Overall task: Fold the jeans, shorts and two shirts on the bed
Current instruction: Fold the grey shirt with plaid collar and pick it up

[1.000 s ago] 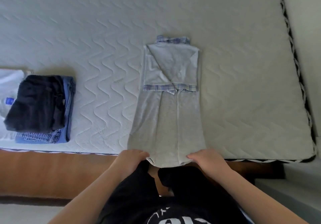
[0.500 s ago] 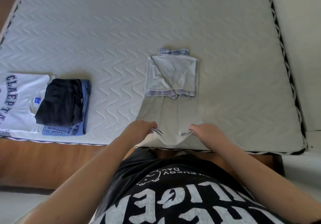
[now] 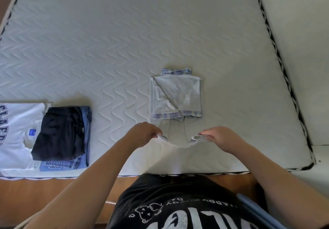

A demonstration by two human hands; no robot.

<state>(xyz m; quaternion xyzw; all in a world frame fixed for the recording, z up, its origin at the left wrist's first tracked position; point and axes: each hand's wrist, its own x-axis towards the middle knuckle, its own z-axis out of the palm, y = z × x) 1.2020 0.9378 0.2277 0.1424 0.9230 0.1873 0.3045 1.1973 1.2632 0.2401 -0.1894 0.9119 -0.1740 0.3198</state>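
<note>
On the quilted mattress of the bed (image 3: 106, 42), the hem of the grey shirt (image 3: 176, 97) is pinched and lifted by the left hand (image 3: 145, 134) and right hand (image 3: 219, 136), to be carried toward the collar for the lengthwise fold.

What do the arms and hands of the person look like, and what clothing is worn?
Both forearms are bare, with no sleeves, gloves, watch or rings visible on the left hand or the right hand. The person wears a black T-shirt with white printed lettering and a small white bear drawing.
</note>
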